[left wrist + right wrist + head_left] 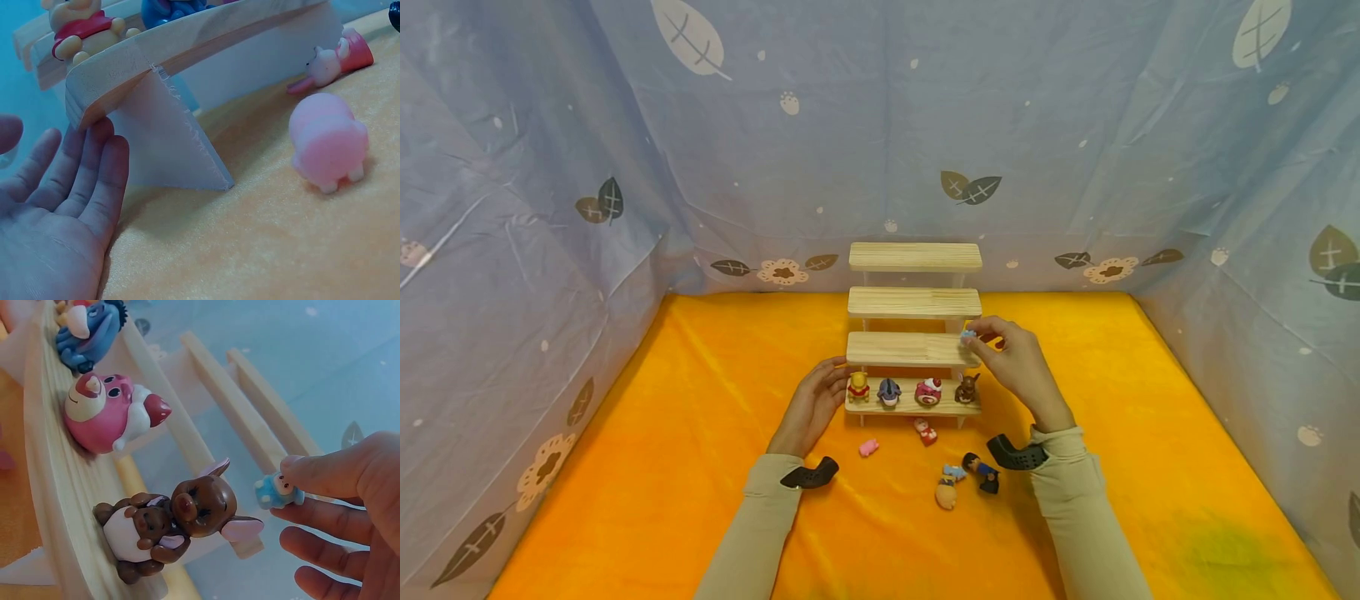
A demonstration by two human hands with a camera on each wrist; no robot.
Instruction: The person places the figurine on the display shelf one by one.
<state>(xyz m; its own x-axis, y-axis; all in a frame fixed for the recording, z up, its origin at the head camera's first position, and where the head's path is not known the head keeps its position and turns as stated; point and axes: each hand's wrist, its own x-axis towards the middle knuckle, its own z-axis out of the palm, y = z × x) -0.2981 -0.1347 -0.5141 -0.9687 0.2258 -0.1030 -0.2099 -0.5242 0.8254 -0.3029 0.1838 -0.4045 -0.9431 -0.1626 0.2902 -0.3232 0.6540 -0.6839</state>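
Observation:
My right hand (1021,367) pinches a tiny light-blue figurine (272,490) between thumb and forefinger, at the right end of the second step up (898,348) of a wooden tiered stand. In the right wrist view its pale face shows. My left hand (812,403) touches the left end of the lowest step (119,75) with its fingertips, fingers fairly straight. Along that lowest step stand a yellow bear in a red shirt (858,387), a blue-grey donkey (889,392), a pink bear figure (103,415) with a strawberry on its head, and a brown kangaroo with a baby (203,506).
On the orange cloth before the stand lie a pink pig (868,448), a figure in a red dress (926,432), a dark-haired figure in blue (981,473), a small light-blue figure (954,472) and a beige figure (946,496). A patterned curtain (887,125) hangs behind.

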